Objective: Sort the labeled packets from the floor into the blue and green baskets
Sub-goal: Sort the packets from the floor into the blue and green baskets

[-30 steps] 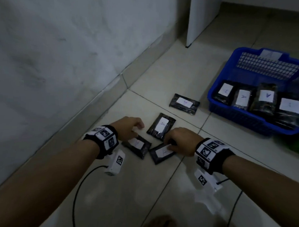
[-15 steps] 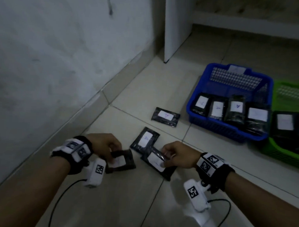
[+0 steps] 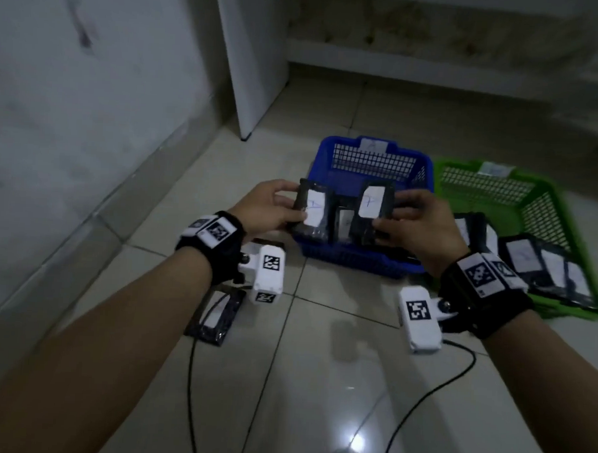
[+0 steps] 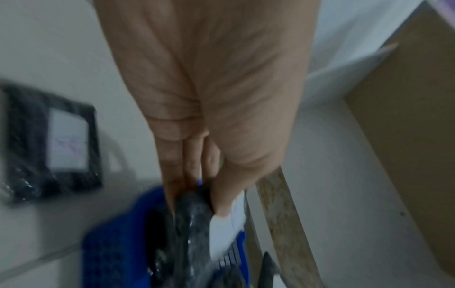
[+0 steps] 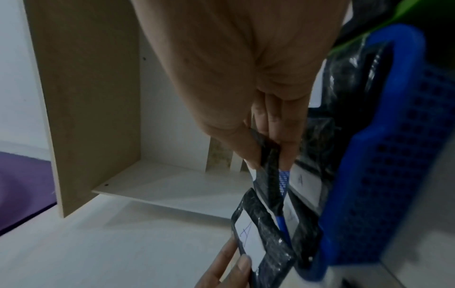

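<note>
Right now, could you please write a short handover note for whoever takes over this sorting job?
Left hand: grips an A-labelled packet over the blue basket.
Right hand: grips a second labelled packet over the same basket.
Done: several packets already lie in the blue basket and in the green basket beside it.
Left: drop both held packets, probably into the blue basket, then sort the floor packet under the left forearm; another dark one by the left wrist is mostly hidden.
</note>
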